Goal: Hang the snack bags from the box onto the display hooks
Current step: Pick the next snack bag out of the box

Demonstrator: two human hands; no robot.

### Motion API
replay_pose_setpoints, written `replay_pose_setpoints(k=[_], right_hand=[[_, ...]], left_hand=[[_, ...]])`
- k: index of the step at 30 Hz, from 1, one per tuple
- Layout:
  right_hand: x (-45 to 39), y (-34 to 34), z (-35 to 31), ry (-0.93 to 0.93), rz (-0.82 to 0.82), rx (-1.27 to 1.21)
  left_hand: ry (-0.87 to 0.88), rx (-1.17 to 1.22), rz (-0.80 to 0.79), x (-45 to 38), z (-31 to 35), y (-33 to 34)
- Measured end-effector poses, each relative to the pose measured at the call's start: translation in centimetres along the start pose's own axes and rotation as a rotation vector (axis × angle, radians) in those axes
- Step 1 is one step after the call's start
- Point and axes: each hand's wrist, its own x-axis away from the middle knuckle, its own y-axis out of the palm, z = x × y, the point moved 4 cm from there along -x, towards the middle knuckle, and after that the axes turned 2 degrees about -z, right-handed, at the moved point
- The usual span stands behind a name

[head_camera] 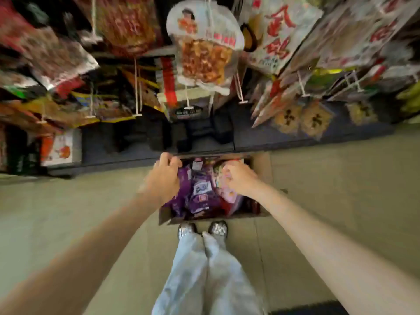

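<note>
Your box sits on the floor before your shoes, snack bags inside, display hooks behind it above

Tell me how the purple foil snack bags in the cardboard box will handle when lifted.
The purple foil snack bags look crinkled and puffy, so probably light and floppy. Glossy film may slip; pinching the top edge seems safest.

Purple snack bags and a seemingly pink one fill the brown box.
</note>
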Motion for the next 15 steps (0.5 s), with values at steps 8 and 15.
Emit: replay_pose_setpoints(k=[8, 15], right_hand=[[-14.4, 12.0, 8.6, 0.127, -0.019, -0.112], [-20.1, 14.9, 7.3, 0.236, -0.021, -0.999]], left_hand=[[-0.046, -0.079, -0.141, -10.7, -7.1, 14.3], [-0.024, -0.023, -0.214, -18.3, -9.2, 20.2]])
